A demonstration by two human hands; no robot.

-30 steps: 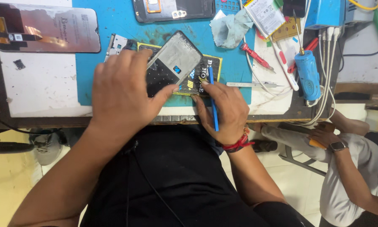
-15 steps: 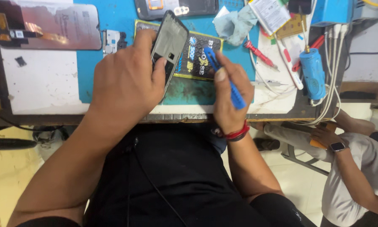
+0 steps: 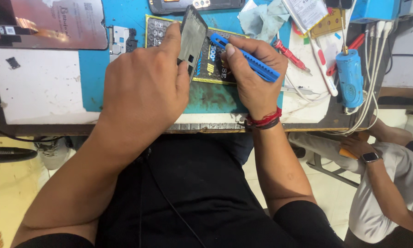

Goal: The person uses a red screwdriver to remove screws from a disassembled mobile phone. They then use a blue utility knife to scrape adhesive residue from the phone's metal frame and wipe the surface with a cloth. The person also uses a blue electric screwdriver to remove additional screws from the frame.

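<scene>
A person seated at a cluttered repair table [image 3: 45,92] is working on a dark phone frame [image 3: 192,36], holding it tilted on edge above a black and yellow printed mat [image 3: 211,69]. The left hand [image 3: 142,92] is wrapping around the frame's lower half, fingers closed on it, the index finger running up its near edge. The right hand [image 3: 254,76] is clamping a blue plastic pry tool [image 3: 245,57] between thumb and fingers, and the tool's tip is sitting just beside the frame's right edge; whether it is touching cannot be told from this angle.

The risk here appears to lie in that meeting point. With the frame balanced on edge and gripped from one side only, a hard push from the tool could be twisting it out of the left hand or bending the thin rim. A slip of the tip could also be sending it into the left index finger, which is lying close to the working edge.

Around the mat, a red-handled screwdriver [image 3: 289,55], a blue cylindrical tool [image 3: 350,78] with white cables [image 3: 376,69], a crumpled cloth [image 3: 261,20] and another phone [image 3: 195,5] are crowding the blue work surface. At lower right, another person's arm with a wristwatch [image 3: 369,157] is showing beside the table.
</scene>
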